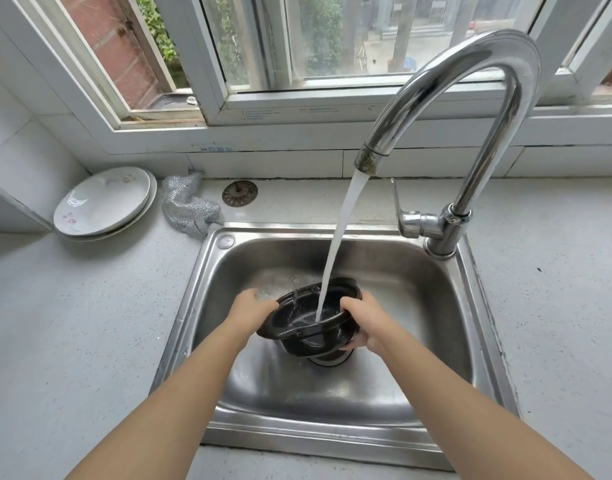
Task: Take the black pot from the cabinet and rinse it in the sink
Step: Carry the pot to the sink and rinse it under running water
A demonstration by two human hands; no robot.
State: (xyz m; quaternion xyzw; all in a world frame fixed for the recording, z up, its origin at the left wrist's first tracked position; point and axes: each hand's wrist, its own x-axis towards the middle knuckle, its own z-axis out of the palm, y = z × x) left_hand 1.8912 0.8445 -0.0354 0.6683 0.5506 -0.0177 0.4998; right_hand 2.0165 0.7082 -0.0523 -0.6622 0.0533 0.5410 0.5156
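Note:
The black pot (pixel 304 327) is held over the middle of the steel sink (pixel 377 265), tilted towards me, above the drain. Water streams from the chrome tap (pixel 470 95) straight into the pot's inside. My left hand (pixel 250 308) grips the pot's left rim. On the other side my right hand (pixel 365 325) grips the right rim, with fingers curled under the pot's wall. The pot's far small handle shows at the back rim.
Two stacked white plates (pixel 103 202) lean at the back left of the grey counter (pixel 72 323). A silver mesh scrubbing cloth (pixel 188 204) and a round drain strainer (pixel 239 192) lie behind the sink. The tap lever (pixel 398 202) and white window frame stand at the back.

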